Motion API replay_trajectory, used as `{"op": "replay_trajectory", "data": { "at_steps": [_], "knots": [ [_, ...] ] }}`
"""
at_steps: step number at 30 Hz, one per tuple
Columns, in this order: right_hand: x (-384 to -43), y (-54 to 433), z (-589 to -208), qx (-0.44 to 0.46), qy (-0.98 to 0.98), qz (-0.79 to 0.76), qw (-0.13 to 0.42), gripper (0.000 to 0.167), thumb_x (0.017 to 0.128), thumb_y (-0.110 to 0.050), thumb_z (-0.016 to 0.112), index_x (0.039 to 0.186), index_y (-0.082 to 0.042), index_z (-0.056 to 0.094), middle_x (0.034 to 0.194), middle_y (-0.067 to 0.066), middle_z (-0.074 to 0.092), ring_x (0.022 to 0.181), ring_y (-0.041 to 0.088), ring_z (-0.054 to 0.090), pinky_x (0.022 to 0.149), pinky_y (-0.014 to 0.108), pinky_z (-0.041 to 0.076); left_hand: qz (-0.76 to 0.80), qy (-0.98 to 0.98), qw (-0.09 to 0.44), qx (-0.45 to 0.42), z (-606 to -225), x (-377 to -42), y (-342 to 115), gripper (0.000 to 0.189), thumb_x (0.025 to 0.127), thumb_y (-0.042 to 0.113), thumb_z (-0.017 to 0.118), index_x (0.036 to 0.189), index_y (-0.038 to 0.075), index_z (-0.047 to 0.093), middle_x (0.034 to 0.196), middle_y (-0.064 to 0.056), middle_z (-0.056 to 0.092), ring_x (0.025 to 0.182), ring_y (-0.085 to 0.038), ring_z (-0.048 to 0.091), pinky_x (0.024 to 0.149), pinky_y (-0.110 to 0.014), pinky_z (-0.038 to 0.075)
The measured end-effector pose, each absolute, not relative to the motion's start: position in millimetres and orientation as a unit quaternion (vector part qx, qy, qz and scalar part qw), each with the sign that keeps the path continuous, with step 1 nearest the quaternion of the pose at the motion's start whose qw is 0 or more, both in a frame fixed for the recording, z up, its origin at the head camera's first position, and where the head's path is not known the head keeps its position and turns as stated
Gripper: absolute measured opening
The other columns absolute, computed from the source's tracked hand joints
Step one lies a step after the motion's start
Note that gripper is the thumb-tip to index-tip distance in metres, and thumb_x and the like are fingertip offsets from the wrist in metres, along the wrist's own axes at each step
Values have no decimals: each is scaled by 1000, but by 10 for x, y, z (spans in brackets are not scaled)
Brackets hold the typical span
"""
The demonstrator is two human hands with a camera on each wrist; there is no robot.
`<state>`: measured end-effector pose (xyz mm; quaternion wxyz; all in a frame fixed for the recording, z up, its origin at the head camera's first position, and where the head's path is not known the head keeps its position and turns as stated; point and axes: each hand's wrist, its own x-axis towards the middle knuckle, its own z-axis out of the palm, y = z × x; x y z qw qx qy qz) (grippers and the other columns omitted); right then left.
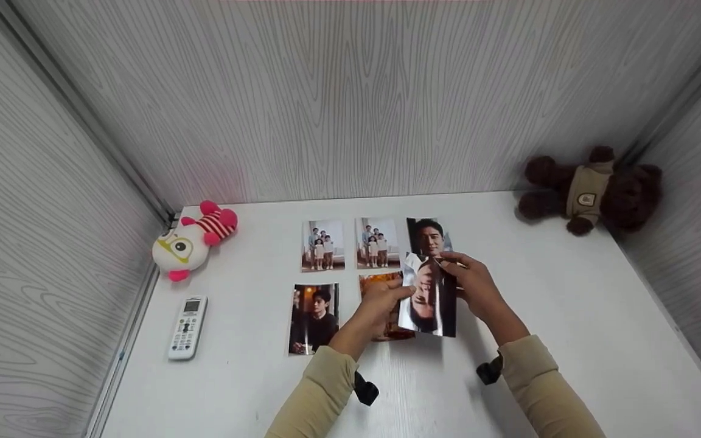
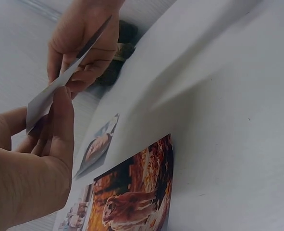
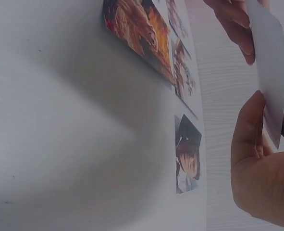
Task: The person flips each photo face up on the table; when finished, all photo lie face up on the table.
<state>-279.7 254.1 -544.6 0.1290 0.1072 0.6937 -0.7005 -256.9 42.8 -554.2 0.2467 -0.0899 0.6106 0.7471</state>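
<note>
Both hands hold one glossy portrait photo [image 1: 428, 298] above the table, its picture upside down in the head view. My left hand [image 1: 380, 306] pinches its left edge, and my right hand [image 1: 475, 285] pinches the upper right corner. The photo's plain white back [image 3: 270, 62] shows in the right wrist view. Beneath the left hand lies a dog photo [image 2: 132, 192] with orange leaves, partly covered in the head view. Another portrait photo [image 1: 426, 234] lies just behind the held one, its lower part hidden.
Two matching family photos [image 1: 322, 246] lie side by side at the back, and a photo of a person in a dark sweater [image 1: 315, 319] lies front left. A white remote [image 1: 187, 328] and a plush toy [image 1: 192, 240] are left; a brown teddy bear [image 1: 591, 190] lies back right.
</note>
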Motion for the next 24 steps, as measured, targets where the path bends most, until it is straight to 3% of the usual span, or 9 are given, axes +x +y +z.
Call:
{"op": "replay_trajectory", "data": {
  "at_steps": [3,5,10,13,16,18,21,24],
  "knots": [
    [-2806,2544,-5448,107,692,-703,124,44,104,-18,57,145,-5,50,104,-3,70,87,11,69,75,30,58,754,601,252,-87,-5572,-2557,435,56,94,15,70,144,-2,52,129,-18,68,95,-19,73,81,-33,62],
    [-2811,2550,-5449,107,694,-702,120,45,103,-16,57,146,-4,49,110,2,69,88,11,68,75,30,58,757,598,251,-84,-5586,-2551,437,57,94,14,69,145,-3,51,133,-20,66,102,-24,72,84,-34,61],
    [-2822,2585,-5441,128,682,-711,113,44,103,-14,56,146,-5,50,114,3,66,85,10,67,73,29,57,757,600,242,-90,-5603,-2551,427,62,93,16,70,147,-4,48,154,-21,47,135,-35,52,95,-42,58],
    [-2812,2617,-5420,148,659,-729,109,40,104,-13,55,143,-7,52,106,-2,66,82,9,65,69,27,56,771,582,239,-98,-5607,-2556,420,57,93,15,70,144,-3,52,148,-22,53,127,-33,59,90,-43,60],
    [-2798,2648,-5402,158,635,-749,104,36,104,-11,53,140,-8,53,101,-5,66,82,8,65,68,25,56,794,549,238,-109,-5605,-2558,417,48,93,12,69,137,-5,56,126,-20,66,98,-27,71,79,-41,63],
    [-2793,2661,-5399,163,619,-762,99,35,104,-9,51,139,-8,53,101,-5,65,83,8,65,68,24,57,802,537,233,-116,-5608,-2555,418,41,93,11,69,129,-5,58,111,-17,71,87,-22,72,76,-37,63],
    [-2789,2672,-5410,166,602,-775,96,37,104,-7,49,142,-6,49,102,-4,64,84,8,66,70,24,58,809,530,223,-124,-5608,-2545,417,35,93,11,68,123,-4,59,104,-11,72,86,-19,73,75,-36,63],
    [-2783,2674,-5421,170,596,-779,91,39,104,-6,49,142,-5,47,102,-4,64,83,8,67,71,25,58,814,527,214,-121,-5612,-2542,422,35,93,10,67,125,-3,59,107,-11,72,90,-20,73,77,-37,62]
  ]
}}
